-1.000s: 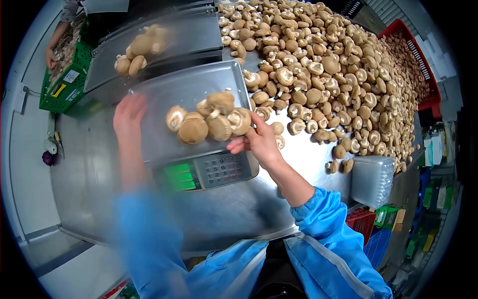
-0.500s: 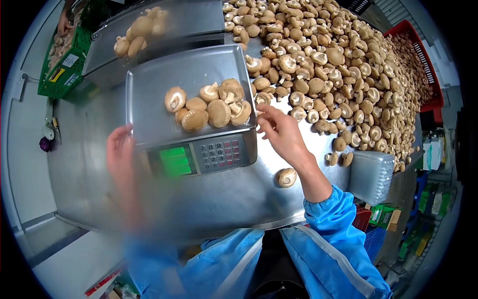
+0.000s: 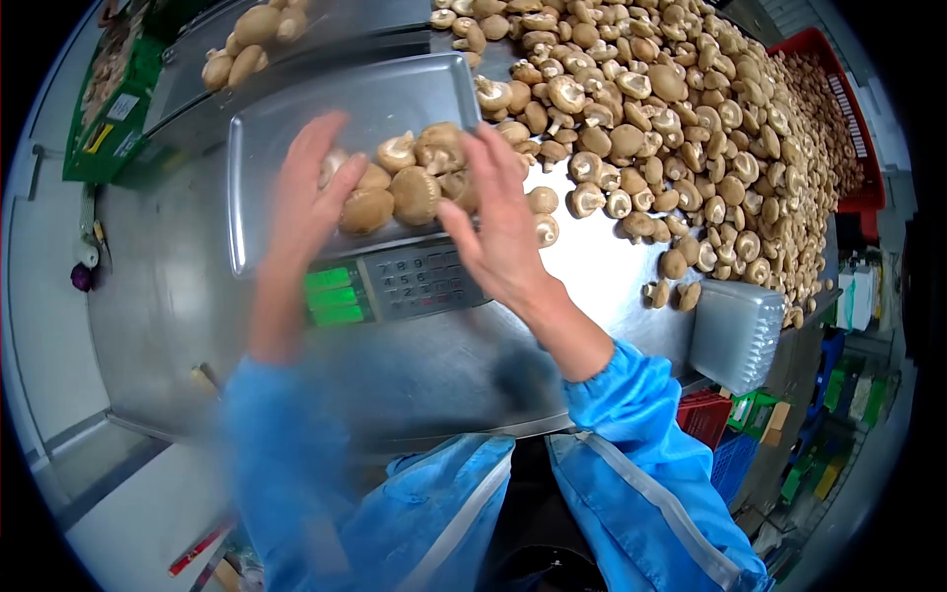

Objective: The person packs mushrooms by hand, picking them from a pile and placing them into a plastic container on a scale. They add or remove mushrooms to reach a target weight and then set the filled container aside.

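Several brown mushrooms (image 3: 367, 210) lie in a group on the metal pan (image 3: 258, 202) of a digital scale with a lit green display (image 3: 334, 296). My left hand (image 3: 314, 192), blurred, curves around the left side of this group, thumb and fingers apart, and partly covers one pale mushroom. From the right, my right hand (image 3: 498, 222) reaches over the pan's edge, fingers stretched along the group and thumb close to the front mushroom. Both palms face inward with the mushrooms between them. The keypad (image 3: 419, 279) is partly hidden below the right hand.
A large heap of mushrooms (image 3: 681, 128) covers the table's right side, beside a red crate (image 3: 856, 148). Stacked clear plastic trays (image 3: 735, 335) stand at the front right. Another pan with mushrooms (image 3: 254, 39) is behind the scale. A green crate (image 3: 123, 109) stands far left.
Both hands have moved from the sides of the scale inward over the pan, to either side of the mushrooms. The camera view has shifted slightly.
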Available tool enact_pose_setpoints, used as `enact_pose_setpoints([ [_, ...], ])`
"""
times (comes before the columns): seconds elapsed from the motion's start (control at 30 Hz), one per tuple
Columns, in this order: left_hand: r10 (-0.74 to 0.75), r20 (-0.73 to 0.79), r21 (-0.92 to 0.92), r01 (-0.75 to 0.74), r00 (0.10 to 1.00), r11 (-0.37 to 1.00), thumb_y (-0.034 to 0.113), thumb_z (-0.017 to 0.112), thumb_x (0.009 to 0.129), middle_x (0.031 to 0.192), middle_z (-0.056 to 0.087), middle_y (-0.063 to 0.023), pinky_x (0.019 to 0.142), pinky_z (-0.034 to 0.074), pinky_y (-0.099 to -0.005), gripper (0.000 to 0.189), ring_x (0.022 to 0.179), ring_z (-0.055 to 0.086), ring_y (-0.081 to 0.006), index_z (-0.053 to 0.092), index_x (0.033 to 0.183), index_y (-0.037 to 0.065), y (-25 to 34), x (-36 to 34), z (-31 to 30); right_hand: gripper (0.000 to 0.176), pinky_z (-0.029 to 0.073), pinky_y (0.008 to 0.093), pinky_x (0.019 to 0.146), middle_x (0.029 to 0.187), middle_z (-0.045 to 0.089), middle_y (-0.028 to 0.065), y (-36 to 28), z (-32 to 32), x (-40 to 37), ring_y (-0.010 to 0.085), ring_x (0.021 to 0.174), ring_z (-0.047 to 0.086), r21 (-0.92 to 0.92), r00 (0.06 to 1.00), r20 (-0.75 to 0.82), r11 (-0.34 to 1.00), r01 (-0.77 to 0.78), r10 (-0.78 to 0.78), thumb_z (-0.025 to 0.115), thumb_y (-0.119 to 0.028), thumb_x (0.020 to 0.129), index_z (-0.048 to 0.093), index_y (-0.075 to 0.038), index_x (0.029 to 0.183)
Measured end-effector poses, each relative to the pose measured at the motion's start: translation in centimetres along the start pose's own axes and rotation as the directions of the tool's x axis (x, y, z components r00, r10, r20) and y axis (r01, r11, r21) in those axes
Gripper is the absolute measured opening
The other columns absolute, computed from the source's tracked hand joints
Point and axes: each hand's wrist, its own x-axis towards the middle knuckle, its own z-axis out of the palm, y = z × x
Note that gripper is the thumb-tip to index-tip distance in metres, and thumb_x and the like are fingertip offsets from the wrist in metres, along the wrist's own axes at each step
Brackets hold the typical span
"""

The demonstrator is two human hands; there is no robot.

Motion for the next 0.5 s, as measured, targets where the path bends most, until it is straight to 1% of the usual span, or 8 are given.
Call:
enact_pose_setpoints([
  [0.03,0.018,0.035,0.027,-0.019,0.999,0.999,0.028,0.059,0.088,0.134,0.053,-0.0161,0.107,0.036,-0.0412,0.048,0.129,0.046,-0.0334,0.055,0.13,0.005,-0.2,0.6,1.0,0.064,0.03,0.0455,0.112,0.142,0.037,0.0232,0.2,0.9,0.4,0.0417,0.132,0.037,-0.026,1.0,-0.017,1.0,0.01,-0.011,0.066,-0.016,0.083,0.04,-0.001,0.139],
  [0.1,0.096,0.065,0.243,-0.109,0.993,0.964,0.031,0.06,0.087,0.132,0.056,-0.0145,0.106,0.037,-0.0421,0.047,0.126,0.048,-0.0332,0.058,0.127,0.006,-1.4,0.7,2.3,0.06,0.03,0.0456,0.111,0.14,0.041,0.0227,0.9,3.0,1.8,0.0412,0.131,0.038,0.016,1.0,-0.016,1.0,-0.003,0.003,0.066,-0.016,0.081,0.044,-0.001,0.135],
  [0.13,0.112,0.086,0.286,-0.132,0.99,0.949,0.032,0.06,0.087,0.13,0.057,-0.0146,0.105,0.037,-0.0422,0.046,0.125,0.048,-0.0328,0.06,0.125,0.007,-1.6,0.6,2.8,0.057,0.031,0.0459,0.111,0.137,0.043,0.0224,1.2,3.9,2.2,0.0411,0.13,0.038,0.085,0.998,-0.066,0.996,0.028,-0.022,0.066,-0.016,0.08,0.047,0.0,0.132],
  [0.17,0.06,0.048,0.21,-0.069,0.997,0.975,0.03,0.06,0.087,0.126,0.06,-0.0137,0.105,0.038,-0.0415,0.041,0.124,0.049,-0.0314,0.063,0.121,0.007,-1.2,0.6,3.0,0.054,0.031,0.0462,0.11,0.135,0.045,0.022,1.8,4.8,2.8,0.041,0.13,0.039,0.15,0.992,-0.119,0.987,0.064,-0.047,0.067,-0.016,0.08,0.05,0.0,0.128],
  [0.23,0.068,0.025,0.139,-0.071,0.997,0.988,0.025,0.058,0.089,0.122,0.061,-0.0122,0.105,0.038,-0.0389,0.036,0.122,0.05,-0.0296,0.064,0.12,0.006,-1.4,0.5,3.1,0.046,0.035,0.0457,0.107,0.129,0.05,0.0208,1.3,5.1,3.7,0.039,0.128,0.041,0.239,0.981,-0.188,0.966,0.094,-0.049,0.064,-0.016,0.081,0.053,0.0,0.123],
  [0.37,0.074,0.038,0.083,-0.077,0.997,0.994,0.017,0.054,0.092,0.128,0.058,-0.0121,0.106,0.036,-0.0369,0.034,0.123,0.05,-0.0273,0.062,0.123,0.004,-2.0,0.3,3.0,0.048,0.035,0.0452,0.108,0.132,0.047,0.0191,1.8,4.8,3.9,0.0385,0.128,0.041,0.306,0.993,-0.117,0.952,0.028,0.009,0.065,-0.019,0.081,0.052,-0.002,0.123],
  [0.43,0.018,0.011,-0.04,-0.017,1.0,0.999,0.015,0.051,0.094,0.133,0.056,-0.012,0.107,0.036,-0.0361,0.036,0.125,0.049,-0.0261,0.059,0.126,0.002,-2.9,0.1,3.1,0.051,0.034,0.0451,0.109,0.134,0.046,0.0185,1.9,4.8,3.5,0.0384,0.129,0.041,0.285,0.991,-0.136,0.957,0.05,-0.012,0.066,-0.021,0.081,0.051,-0.002,0.126],
  [0.5,-0.011,-0.031,-0.134,0.006,0.999,0.991,0.015,0.048,0.096,0.137,0.053,-0.011,0.108,0.036,-0.0355,0.038,0.127,0.049,-0.0247,0.056,0.13,0.001,-3.0,-0.2,3.0,0.056,0.032,0.0449,0.111,0.136,0.043,0.0206,1.9,2.7,2.6,0.0395,0.132,0.036,0.352,0.991,-0.113,0.936,-0.022,0.066,0.069,-0.021,0.081,0.047,-0.001,0.129],
])
